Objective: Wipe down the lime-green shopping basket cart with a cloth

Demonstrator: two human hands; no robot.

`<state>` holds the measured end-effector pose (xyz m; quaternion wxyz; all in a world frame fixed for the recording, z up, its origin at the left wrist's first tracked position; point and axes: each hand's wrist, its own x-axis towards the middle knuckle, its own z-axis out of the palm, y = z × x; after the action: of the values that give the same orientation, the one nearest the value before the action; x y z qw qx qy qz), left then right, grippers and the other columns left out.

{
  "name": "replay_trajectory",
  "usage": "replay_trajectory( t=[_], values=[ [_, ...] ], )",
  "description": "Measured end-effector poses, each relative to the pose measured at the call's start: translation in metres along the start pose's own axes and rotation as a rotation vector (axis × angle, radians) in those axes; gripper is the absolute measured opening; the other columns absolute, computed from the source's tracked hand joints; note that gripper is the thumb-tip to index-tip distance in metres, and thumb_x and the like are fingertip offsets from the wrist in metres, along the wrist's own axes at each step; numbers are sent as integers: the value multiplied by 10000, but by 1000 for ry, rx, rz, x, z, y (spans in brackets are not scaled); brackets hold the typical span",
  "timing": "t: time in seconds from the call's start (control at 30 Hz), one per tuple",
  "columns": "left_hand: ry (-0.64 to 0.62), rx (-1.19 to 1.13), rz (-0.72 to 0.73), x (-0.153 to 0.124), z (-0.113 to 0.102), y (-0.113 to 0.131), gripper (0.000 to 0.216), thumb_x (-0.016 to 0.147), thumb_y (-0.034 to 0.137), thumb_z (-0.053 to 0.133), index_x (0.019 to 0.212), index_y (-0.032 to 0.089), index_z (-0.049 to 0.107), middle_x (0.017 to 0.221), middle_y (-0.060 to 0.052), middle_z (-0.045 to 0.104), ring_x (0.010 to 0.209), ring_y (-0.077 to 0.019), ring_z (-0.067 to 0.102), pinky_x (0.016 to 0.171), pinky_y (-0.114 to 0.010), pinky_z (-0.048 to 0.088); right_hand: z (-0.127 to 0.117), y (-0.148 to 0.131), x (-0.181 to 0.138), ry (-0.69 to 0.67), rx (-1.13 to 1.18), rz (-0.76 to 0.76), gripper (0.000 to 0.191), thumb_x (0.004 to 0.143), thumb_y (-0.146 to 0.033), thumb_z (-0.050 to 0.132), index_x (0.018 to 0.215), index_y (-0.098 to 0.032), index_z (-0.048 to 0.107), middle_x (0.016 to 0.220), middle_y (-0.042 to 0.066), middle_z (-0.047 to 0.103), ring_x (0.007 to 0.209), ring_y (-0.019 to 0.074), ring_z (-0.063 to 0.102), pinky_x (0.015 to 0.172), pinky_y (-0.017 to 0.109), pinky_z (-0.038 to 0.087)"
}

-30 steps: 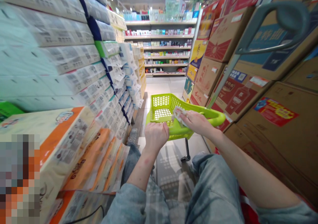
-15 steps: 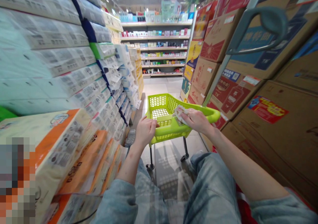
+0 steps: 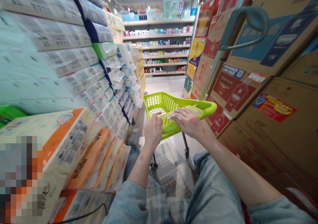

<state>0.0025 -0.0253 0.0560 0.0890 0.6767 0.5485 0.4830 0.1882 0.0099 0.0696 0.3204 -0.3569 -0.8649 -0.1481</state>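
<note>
A lime-green rolling shopping basket (image 3: 210, 107) stands in front of me, with dark legs and casters below. Its long pole ends in a grey handle (image 3: 260, 19) at the upper right. My left hand (image 3: 153, 131) is closed around the basket's near left rim. On the near rim, my right hand (image 3: 189, 120) presses a crumpled white wipe (image 3: 174, 116) against the green plastic. The wipe is mostly covered by the fingers. Through the mesh, the basket's inside shows nothing but its white-lit floor.
Stacked packs of tissue paper (image 3: 81, 75) rise on the left, with orange-and-cream packs (image 3: 86, 161) close by my left arm. Cardboard cartons (image 3: 270, 121) are piled on the right. Stocked shelves (image 3: 169, 47) stand across the aisle's far end. A black cable (image 3: 91, 210) lies at lower left.
My right hand has slid left along the rim with the wipe, closer to my left hand. The basket has turned slightly, and its handle has swung left in view.
</note>
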Motion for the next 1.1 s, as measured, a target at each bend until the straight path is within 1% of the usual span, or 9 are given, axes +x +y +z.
replay_trajectory(
  t=[0.13, 0.3, 0.43, 0.5, 0.6, 0.7, 0.77, 0.9, 1.1],
  values=[
    [90, -375, -67, -2, 9, -3, 516, 932, 535, 206, 1232, 209, 471, 1001, -65, 631, 981, -183, 571, 919, -353, 412, 6, -24, -1, 2, -60, 21, 332, 932, -342, 397, 940, -164, 677, 1061, 92, 670, 1132, 235, 497, 1030, 403, 305],
    [126, -842, -202, -3, 20, 0, 636, 858, 678, 238, 1273, 239, 436, 1146, -80, 591, 1076, -191, 547, 947, -356, 423, 6, -37, 12, -101, -64, 131, 466, 956, -401, 322, 771, -190, 694, 778, 75, 680, 856, 200, 566, 846, 342, 356],
    [103, -1046, -255, -4, 19, 7, 655, 836, 703, 266, 1278, 250, 432, 1206, -82, 571, 1171, -205, 505, 995, -360, 393, 3, -37, 21, -189, -43, 187, 555, 968, -425, 260, 747, -188, 711, 677, 72, 661, 705, 170, 566, 743, 316, 334],
    [99, -1095, -269, -3, 15, 9, 649, 854, 688, 225, 1269, 236, 438, 1206, -87, 576, 1214, -204, 472, 1029, -373, 363, 6, -37, 17, -146, -33, 191, 541, 967, -390, 267, 711, -177, 693, 678, 73, 653, 703, 169, 560, 753, 319, 340],
    [97, -1162, -290, -2, 10, 9, 625, 894, 631, 132, 1248, 222, 445, 1219, -92, 573, 1233, -196, 457, 1066, -406, 322, 17, -44, -1, 50, 25, 187, 448, 949, -300, 284, 739, -178, 660, 760, 67, 652, 811, 187, 555, 865, 351, 357],
    [103, -1198, -307, -2, 6, 8, 595, 924, 558, 66, 1230, 229, 457, 1243, -84, 564, 1234, -175, 463, 1091, -412, 295, 29, -57, -24, 245, 99, 174, 352, 916, -252, 305, 974, -171, 644, 1019, 86, 636, 1041, 216, 513, 1012, 420, 312],
    [113, -1184, -307, -2, 6, 8, 593, 931, 528, 39, 1231, 235, 458, 1256, -81, 562, 1239, -162, 462, 1098, -408, 291, 34, -66, -33, 290, 99, 172, 347, 898, -246, 345, 1126, -178, 596, 1168, 92, 579, 1165, 236, 447, 1059, 460, 277],
    [107, -1094, -275, -3, 6, 6, 599, 931, 511, 8, 1248, 253, 446, 1286, -78, 550, 1262, -163, 445, 1079, -435, 324, 30, -71, -28, 223, 32, 172, 345, 880, -247, 412, 1172, -180, 585, 1149, 99, 583, 1148, 243, 457, 1051, 449, 291],
    [51, -942, -275, -4, 10, 9, 665, 897, 583, -33, 1300, 275, 397, 1335, -71, 516, 1262, -171, 445, 1002, -394, 417, 16, -58, 5, 17, -22, 266, 290, 902, -271, 407, 814, -184, 669, 789, 64, 665, 789, 196, 560, 780, 325, 371]
  ],
)
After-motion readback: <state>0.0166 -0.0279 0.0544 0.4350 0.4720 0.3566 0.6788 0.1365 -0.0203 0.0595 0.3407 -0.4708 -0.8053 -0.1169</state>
